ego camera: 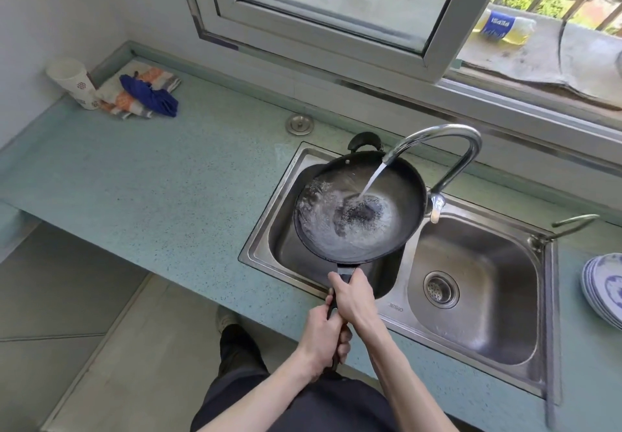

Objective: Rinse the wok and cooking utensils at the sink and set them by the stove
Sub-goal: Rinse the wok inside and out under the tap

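Observation:
A black wok (400,192) hangs over the left basin of a steel double sink (478,297). Water runs from the curved chrome tap (447,142) into the wok and swirls with foam at its bottom. Both hands grip the wok's long black handle at the sink's front edge. My right hand (353,297) holds it nearer the bowl, and my left hand (319,340) holds its end. A small black loop handle (365,140) sticks out at the wok's far rim. No other utensils show.
A stack of blue-and-white plates (606,290) sits at the right edge. On the teal counter (151,175), far left, lie a paper cup (75,81), a striped cloth (141,91) and a blue cloth (151,95). A sink plug (299,124) rests near the wall. The window above is open.

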`<state>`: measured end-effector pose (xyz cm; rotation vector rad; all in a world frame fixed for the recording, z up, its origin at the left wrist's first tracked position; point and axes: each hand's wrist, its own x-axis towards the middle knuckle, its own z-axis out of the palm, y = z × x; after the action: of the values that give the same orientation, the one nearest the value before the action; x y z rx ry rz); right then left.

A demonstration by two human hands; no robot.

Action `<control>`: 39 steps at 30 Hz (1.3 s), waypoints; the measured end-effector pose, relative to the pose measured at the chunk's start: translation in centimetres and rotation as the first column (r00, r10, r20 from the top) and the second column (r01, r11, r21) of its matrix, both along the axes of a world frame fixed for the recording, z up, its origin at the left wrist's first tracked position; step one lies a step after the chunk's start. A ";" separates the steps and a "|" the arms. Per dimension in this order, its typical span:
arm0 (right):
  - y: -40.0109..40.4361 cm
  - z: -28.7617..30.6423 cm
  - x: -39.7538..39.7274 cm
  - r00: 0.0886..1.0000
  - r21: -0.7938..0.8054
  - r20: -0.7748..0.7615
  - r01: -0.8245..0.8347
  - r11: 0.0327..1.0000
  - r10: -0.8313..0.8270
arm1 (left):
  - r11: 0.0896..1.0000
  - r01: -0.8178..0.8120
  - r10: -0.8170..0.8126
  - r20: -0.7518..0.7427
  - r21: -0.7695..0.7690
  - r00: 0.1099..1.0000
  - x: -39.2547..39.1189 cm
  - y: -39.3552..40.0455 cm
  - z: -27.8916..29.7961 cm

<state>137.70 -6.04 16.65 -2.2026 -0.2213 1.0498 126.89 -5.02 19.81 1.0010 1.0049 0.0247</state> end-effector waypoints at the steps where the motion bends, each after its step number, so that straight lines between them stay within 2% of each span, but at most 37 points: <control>1: 0.1 0.2 0.0 1.000 -0.004 0.016 -0.001 1.000 0.001 | 1.000 -0.009 0.009 0.004 -0.007 1.000 0.0 -0.1 0.0; 5: 0.1 0.0 0.1 1.000 0.035 -0.009 -0.015 0.999 0.015 | 0.999 -0.023 0.023 -0.004 0.025 1.000 0.0 -0.4 -0.2; 8: -0.1 -0.5 0.0 0.997 0.139 -0.072 -0.017 0.990 0.027 | 0.996 -0.003 0.007 -0.036 0.094 0.999 0.0 -0.3 -0.5; 11: -0.1 -0.4 -0.1 0.993 0.235 -0.120 0.011 0.972 0.018 | 0.988 0.014 -0.005 -0.063 0.155 0.998 -0.1 -0.3 -0.6; 18: 0.9 0.2 -0.7 0.970 0.330 -0.245 0.089 0.940 -0.006 | 0.961 0.010 0.014 -0.082 0.277 0.996 -0.6 0.4 -1.1; 23: 1.9 -0.1 -1.2 0.953 0.355 -0.301 0.084 0.931 0.028 | 0.892 0.053 0.023 -0.161 0.449 0.987 -1.3 1.4 -2.2; 28: 2.8 0.0 -2.1 0.943 0.372 -0.331 0.089 0.924 0.042 | 0.776 0.162 0.007 -0.265 0.609 0.964 -2.5 2.3 -2.2; 34: 3.8 -0.2 -2.1 0.918 0.366 -0.395 0.134 0.921 0.023 | 0.704 0.282 -0.057 -0.344 0.652 0.937 -3.0 3.6 -1.7; 39: 4.5 -0.1 -1.9 0.914 0.361 -0.406 0.163 0.918 -0.003 | 0.671 0.286 -0.056 -0.338 0.684 0.940 -2.8 4.1 -1.7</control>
<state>135.81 -1.51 16.54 -1.5902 -0.1330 1.2586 124.04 -0.93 18.12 1.8882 1.1909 0.1322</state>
